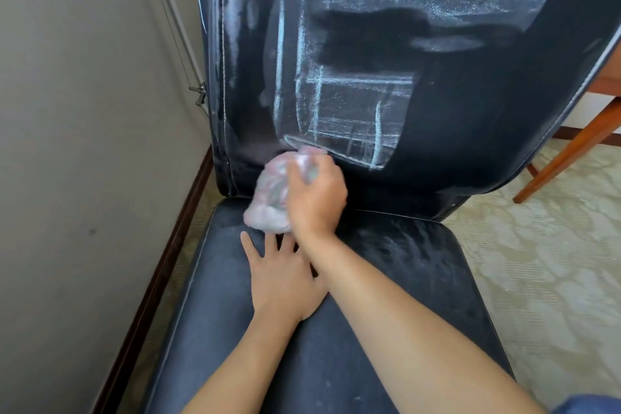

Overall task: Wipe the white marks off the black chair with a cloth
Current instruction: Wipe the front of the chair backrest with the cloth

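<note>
Your right hand (pixel 316 198) clutched the bunched cloth (pixel 270 202), fingers curled round it, pressing it against the bottom of the black chair (pixel 453 131) backrest, just under the lowest white marks (pixel 353 104). Chalk lines covered much of the backrest above, with a dark wiped patch in the middle. Your left hand (pixel 285 282) lay flat on the seat, fingers spread and relaxed, just beneath your right forearm.

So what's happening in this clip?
A person is cleaning a black chair. The right hand grips a bunched cloth at the bottom of the backrest, just under the white marks. The left hand rests flat on the seat. Most of the marks remain, with a dark wiped patch in the middle.
</note>
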Demonstrator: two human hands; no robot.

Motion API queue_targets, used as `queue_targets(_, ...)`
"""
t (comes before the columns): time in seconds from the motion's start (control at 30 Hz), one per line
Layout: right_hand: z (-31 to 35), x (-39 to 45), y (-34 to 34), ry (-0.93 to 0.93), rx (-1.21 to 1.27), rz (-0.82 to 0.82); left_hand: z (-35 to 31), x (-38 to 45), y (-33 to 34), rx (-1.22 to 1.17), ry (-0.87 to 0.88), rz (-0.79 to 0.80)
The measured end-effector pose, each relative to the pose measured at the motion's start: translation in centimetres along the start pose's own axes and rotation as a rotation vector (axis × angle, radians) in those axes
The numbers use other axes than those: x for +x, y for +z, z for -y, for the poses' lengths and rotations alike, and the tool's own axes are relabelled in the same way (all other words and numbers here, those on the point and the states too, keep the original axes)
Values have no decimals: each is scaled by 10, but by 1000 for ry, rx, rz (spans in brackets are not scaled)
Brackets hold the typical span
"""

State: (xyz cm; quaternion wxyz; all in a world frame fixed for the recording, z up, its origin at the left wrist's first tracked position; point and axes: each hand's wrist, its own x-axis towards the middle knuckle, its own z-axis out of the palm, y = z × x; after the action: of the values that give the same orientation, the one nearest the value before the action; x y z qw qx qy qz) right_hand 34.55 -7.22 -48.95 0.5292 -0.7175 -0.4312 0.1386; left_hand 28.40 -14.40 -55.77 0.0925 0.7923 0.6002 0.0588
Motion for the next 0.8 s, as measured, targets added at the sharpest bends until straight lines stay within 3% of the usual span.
queue_targets(0.1, -35, 42, -60, 256, 55, -274, -3, 1, 3, -51, -33, -41)
queue_targets(0.17, -45, 55, -88, 318, 49, -327, -4, 0, 5, -49, -51, -6)
queue_targets(0.27, -33, 43, -82, 243, -1, -267, -1, 5, -6, -67, -17, 5)
queue_targets(0.43, 22, 8, -14, -66, -94, 53, 51, 13, -22, -18, 158, -85)
queue_targets(0.5, 34, 4, -4, -87, -74, 79, 59, 4, -11, 12, 119, -87)
queue_targets(0.6, 16, 15, -28, -109, -122, 36, 57, -1, -5, -28, -38, -74)
queue_targets(0.73, -21, 57, -102, 147, -155, -204, 57, 0, -4, -28, -73, -95)
queue_targets(0.8, -27, 64, -117, 181, -191, -238, 56, 0, -1, -32, -67, -114)
